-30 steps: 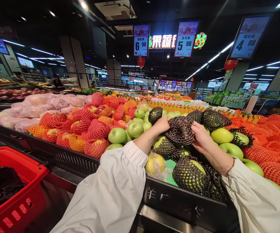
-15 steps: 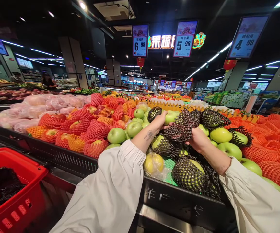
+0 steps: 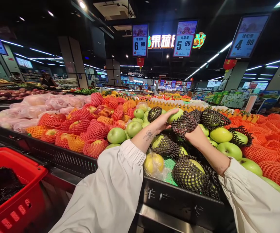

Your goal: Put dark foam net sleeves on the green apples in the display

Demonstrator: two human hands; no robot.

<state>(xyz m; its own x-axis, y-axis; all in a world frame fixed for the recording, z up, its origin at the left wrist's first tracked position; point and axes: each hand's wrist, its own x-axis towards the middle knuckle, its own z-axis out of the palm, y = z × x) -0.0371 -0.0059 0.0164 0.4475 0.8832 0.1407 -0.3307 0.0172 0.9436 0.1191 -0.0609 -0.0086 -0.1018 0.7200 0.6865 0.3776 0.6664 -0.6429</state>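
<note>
My left hand [image 3: 165, 120] is closed around a green apple [image 3: 175, 116], its fingers partly hidden behind the fruit. A dark foam net [image 3: 184, 123] covers the apple's right side. My right hand [image 3: 195, 135] grips the lower right edge of that net, with the fingertips out of sight behind it. Below the hands lie more netted green apples [image 3: 188, 174] and a yellow fruit in clear plastic [image 3: 154, 162]. Bare green apples [image 3: 117, 135] sit left of my left forearm.
A black display crate [image 3: 183, 204] runs along the front. Apples in red and orange nets [image 3: 97, 129] fill its left part, and orange-netted fruit [image 3: 278, 168] lies at the right. A red basket [image 3: 25, 181] with dark contents stands at lower left.
The apple in my left hand has tilted up slightly and more of it meets the net. My right hand has moved a little up and left with the net's edge.
</note>
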